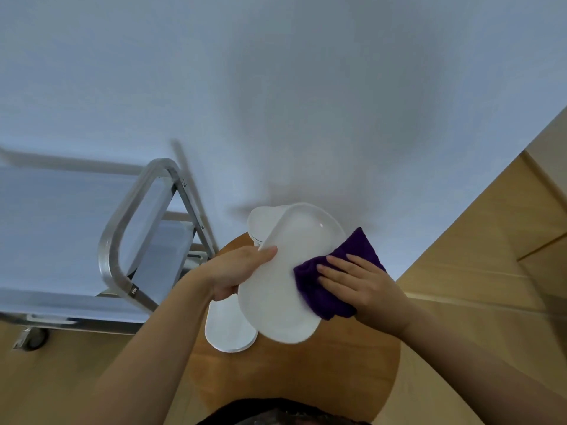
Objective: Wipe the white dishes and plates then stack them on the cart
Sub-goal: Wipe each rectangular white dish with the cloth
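The left hand (pixel 236 273) grips the left rim of a white oval platter (pixel 285 280), thumb over the rim and fingers curled beneath, holding it tilted above the round wooden table (pixel 306 372). The right hand (pixel 362 286) presses a purple cloth (pixel 325 289) against the platter's right edge with fairly straight fingers (pixel 334 265). The platter is glossy, plain and elongated. Beneath it, more white platters (pixel 230 329) lie stacked on the table near its left edge. A steel cart (pixel 122 240) stands beside the table's left edge.
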Demonstrator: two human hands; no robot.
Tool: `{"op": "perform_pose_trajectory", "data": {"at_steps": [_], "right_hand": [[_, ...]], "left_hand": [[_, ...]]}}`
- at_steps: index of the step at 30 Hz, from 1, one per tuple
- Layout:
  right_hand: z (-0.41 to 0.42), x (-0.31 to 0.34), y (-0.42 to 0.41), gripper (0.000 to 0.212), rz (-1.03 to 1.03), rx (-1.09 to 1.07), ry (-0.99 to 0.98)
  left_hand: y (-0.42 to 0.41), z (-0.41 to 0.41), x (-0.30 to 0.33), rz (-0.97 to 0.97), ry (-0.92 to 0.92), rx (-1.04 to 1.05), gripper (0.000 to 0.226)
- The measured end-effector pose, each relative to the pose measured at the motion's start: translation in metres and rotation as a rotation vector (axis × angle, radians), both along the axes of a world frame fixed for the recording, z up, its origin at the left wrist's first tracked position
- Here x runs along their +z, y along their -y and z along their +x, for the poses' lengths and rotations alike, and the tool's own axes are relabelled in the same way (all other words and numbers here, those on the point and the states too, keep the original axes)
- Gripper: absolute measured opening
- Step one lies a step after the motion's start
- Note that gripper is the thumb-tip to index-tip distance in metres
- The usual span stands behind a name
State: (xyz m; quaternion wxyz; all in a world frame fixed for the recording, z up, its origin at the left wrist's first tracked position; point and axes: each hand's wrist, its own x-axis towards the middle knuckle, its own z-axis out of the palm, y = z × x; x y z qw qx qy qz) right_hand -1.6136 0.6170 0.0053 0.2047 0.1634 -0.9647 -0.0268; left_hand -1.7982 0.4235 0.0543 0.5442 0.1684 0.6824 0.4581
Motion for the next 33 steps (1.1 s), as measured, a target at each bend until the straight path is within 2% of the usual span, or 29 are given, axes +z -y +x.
{"op": "perform_pose_trajectory", "data": {"at_steps": [3,4,5,8,9,10,11,14,16,19,21,23,24,26,27,29,31,33], "right_hand": [[-0.006,0.008,-0.011,0.066,-0.010,-0.091,0.165],[-0.008,0.013,-0.014,0.064,-0.111,-0.126,0.206],[-0.011,0.018,-0.016,0.060,-0.315,-0.200,0.228],[-0.024,0.035,-0.010,0.043,-1.219,-0.550,0.176],[-0.032,0.036,-0.007,0.031,-1.376,-0.586,0.104],[-0.039,0.037,0.000,0.018,-1.415,-0.602,0.097],[-0.047,0.038,0.010,0.016,-1.390,-0.597,0.161],[-0.063,0.027,0.040,0.055,-1.031,-0.531,0.339],[-0.066,0.025,0.061,0.064,-1.043,-0.442,0.389],[-0.058,0.020,0.083,0.066,-1.114,-0.321,0.515],[-0.048,0.012,0.088,0.072,-0.996,-0.299,0.550],[-0.038,0.007,0.094,0.077,-0.794,-0.310,0.536],[-0.034,0.005,0.099,0.074,-0.681,-0.333,0.463],[-0.030,0.002,0.103,0.049,-0.579,-0.346,0.177],[-0.029,0.002,0.103,0.035,-0.609,-0.353,0.077],[-0.028,0.016,0.094,0.019,-0.808,-0.405,0.043],[-0.027,0.032,0.076,0.023,-1.222,-0.548,0.117],[-0.027,0.048,0.053,0.026,-1.592,-0.612,0.109]], "left_hand": [[0.006,0.002,-0.007,-0.076,0.030,-0.066,0.044],[0.005,0.004,-0.009,-0.070,0.045,-0.048,0.045],[0.005,0.006,-0.011,-0.057,0.057,-0.020,0.045],[-0.001,0.011,-0.011,-0.036,0.025,-0.003,0.049],[-0.003,0.012,-0.010,-0.034,0.002,-0.015,0.050],[-0.006,0.015,-0.010,-0.030,-0.016,-0.021,0.050],[-0.009,0.017,-0.009,-0.025,-0.031,-0.021,0.049],[-0.018,0.024,-0.012,0.014,-0.090,0.028,0.047],[-0.020,0.026,-0.014,0.049,-0.112,0.142,0.045],[-0.020,0.023,-0.020,0.061,-0.116,0.300,0.043],[-0.018,0.022,-0.023,0.019,-0.096,0.394,0.043],[-0.017,0.021,-0.028,-0.022,-0.048,0.482,0.040],[-0.019,0.020,-0.030,-0.029,-0.018,0.513,0.038],[-0.021,0.020,-0.031,-0.039,0.040,0.548,0.035],[-0.021,0.020,-0.030,-0.040,0.082,0.547,0.036],[-0.020,0.015,-0.024,-0.014,0.226,0.476,0.051],[-0.017,0.005,-0.018,0.001,0.278,0.388,0.069],[-0.018,-0.003,-0.016,-0.019,0.142,0.450,0.070]]}}
